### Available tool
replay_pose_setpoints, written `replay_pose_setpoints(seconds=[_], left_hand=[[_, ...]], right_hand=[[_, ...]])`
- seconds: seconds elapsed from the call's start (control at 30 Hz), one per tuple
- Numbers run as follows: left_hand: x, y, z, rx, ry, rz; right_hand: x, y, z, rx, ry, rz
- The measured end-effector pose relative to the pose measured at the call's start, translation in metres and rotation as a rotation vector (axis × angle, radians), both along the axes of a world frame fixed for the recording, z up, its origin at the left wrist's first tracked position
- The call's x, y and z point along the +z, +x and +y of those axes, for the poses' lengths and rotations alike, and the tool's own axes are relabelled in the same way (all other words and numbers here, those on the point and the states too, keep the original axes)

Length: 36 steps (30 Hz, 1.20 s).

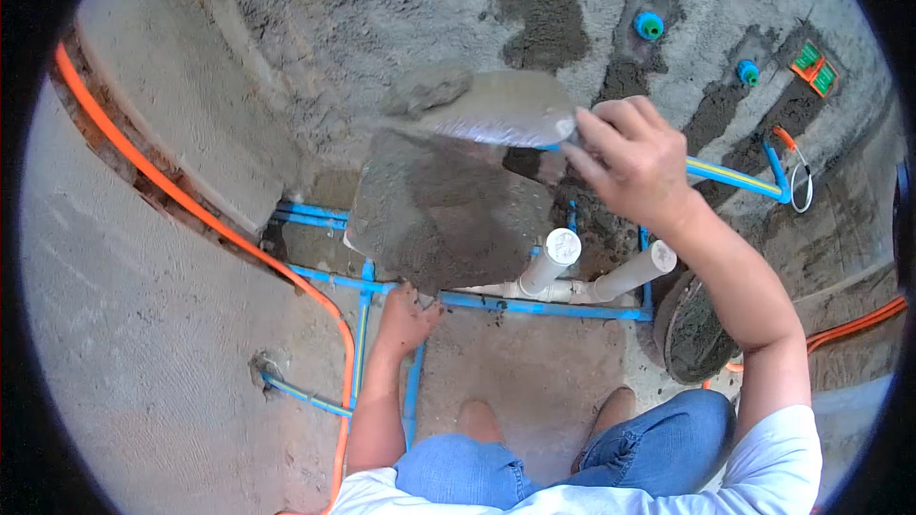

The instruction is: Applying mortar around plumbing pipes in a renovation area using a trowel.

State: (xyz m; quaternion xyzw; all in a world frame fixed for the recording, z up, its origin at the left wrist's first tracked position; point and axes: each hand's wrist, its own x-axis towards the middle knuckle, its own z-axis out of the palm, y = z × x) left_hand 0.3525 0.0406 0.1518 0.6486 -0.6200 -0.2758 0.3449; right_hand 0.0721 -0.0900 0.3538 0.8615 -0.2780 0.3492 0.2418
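My right hand (632, 154) is closed round the handle of a trowel (515, 107). Its wide blade points left, with a lump of wet grey mortar (431, 88) at the far end. Just below the blade is a flat board (357, 242), its top mostly coated in mortar (453, 219). My left hand (405, 320) grips this board at its near edge; some of the fingers are hidden beneath it. Behind the trowel rises a rough grey wall (410, 0) with darker, damp-looking patches.
Two white capped pipes (551, 262) stand beyond my feet, beside blue pipes (534, 306) along the floor. To the right sits a bucket of mortar (701, 336). An orange conduit (191, 193) runs down the left wall. Blue-green pipe ends (649, 27) and an orange-green box (814, 68) mark the far wall.
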Motion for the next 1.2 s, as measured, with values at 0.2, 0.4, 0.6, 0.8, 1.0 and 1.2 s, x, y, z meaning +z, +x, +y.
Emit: replay_pose_setpoints(seconds=[0.2, 0.4, 0.6, 0.8, 1.0, 1.2], left_hand=[[-0.047, 0.018, 0.001, 0.136, 0.128, 0.300], [-0.022, -0.001, -0.033, 0.088, 0.075, 0.341], [-0.044, -0.019, -0.089, -0.010, 0.193, 0.581], [-0.029, -0.047, -0.112, -0.026, 0.352, 0.687], [-0.014, -0.066, -0.121, -0.047, 0.349, 0.671], [-0.030, -0.059, -0.119, -0.003, 0.284, 0.640]], right_hand=[[0.035, -0.058, -0.026, -0.200, -0.038, 0.046], [0.107, -0.069, -0.111, -0.565, 0.510, 0.158], [0.148, -0.068, -0.144, -0.367, 0.538, 0.254], [0.111, -0.065, -0.111, -0.430, 0.280, 0.111], [0.068, -0.075, -0.090, -0.604, -0.114, 0.210], [0.043, -0.033, -0.059, -0.460, -0.036, -0.148]])
